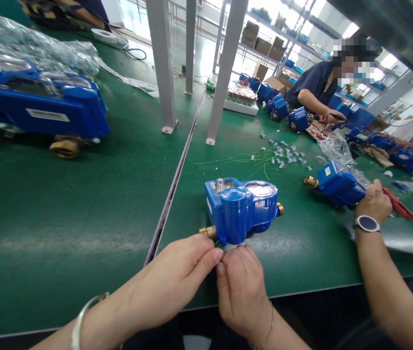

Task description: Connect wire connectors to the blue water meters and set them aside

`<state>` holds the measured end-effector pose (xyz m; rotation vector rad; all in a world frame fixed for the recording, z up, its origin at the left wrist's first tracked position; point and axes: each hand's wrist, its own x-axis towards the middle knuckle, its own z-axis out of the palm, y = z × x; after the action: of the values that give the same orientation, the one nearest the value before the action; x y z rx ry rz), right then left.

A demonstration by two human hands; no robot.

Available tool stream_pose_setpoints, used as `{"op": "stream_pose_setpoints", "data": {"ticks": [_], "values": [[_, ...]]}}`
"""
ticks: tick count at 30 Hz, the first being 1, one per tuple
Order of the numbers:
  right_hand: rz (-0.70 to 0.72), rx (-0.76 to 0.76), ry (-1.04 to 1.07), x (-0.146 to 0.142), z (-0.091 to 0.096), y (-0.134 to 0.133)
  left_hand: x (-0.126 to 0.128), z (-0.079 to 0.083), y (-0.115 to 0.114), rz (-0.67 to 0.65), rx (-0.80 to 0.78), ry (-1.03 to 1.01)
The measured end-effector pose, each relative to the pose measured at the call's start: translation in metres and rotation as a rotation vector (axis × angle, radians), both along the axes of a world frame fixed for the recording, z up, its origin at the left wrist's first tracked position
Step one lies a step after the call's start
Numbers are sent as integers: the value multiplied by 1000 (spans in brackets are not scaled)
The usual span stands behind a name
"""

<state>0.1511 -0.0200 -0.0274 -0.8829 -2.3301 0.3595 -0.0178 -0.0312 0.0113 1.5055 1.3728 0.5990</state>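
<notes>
A blue water meter (233, 209) with brass pipe ends stands on the green table in front of me. At its lower near edge a short bit of thin green wire (218, 244) shows. My left hand (188, 265) is closed there, thumb against fingers on the wire, close beside the left brass fitting (208, 231). Touching it from the right, my right hand (242, 277) is also closed, its thumb near the left thumb. What the right fingers pinch is hidden. Behind the meter lie several small transparent seals (282, 154) with green wires (235, 159).
More blue meters (45, 104) stand at left beside plastic wrap (56, 53). Metal posts (164, 68) rise from the table beyond a slot (177, 180). At right, a co-worker's hand (374, 201) touches another meter (339, 184), near red-handled pliers (399, 204). Another person (315, 82) works farther back.
</notes>
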Motion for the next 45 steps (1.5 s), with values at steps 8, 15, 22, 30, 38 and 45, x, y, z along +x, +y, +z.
{"op": "stream_pose_setpoints", "data": {"ticks": [8, 15, 22, 30, 38, 45], "values": [[26, -308, 146, -2, -2, -4, -3, 3, 6, -51, 1, -74], [-182, -1698, 1040, -19, 13, -7, 0, 5, 10, -67, 26, 1], [-202, -1624, 988, -22, 12, -11, -2, -2, 7, -29, 6, -58], [-248, -165, 82, -10, 1, -19, -2, -2, 7, 32, -36, -191], [-201, -88, 86, -14, 4, -9, 6, 0, 8, 88, 0, -191], [-333, -765, 420, -23, 6, -18, 8, 1, 9, 102, -13, -81]]}}
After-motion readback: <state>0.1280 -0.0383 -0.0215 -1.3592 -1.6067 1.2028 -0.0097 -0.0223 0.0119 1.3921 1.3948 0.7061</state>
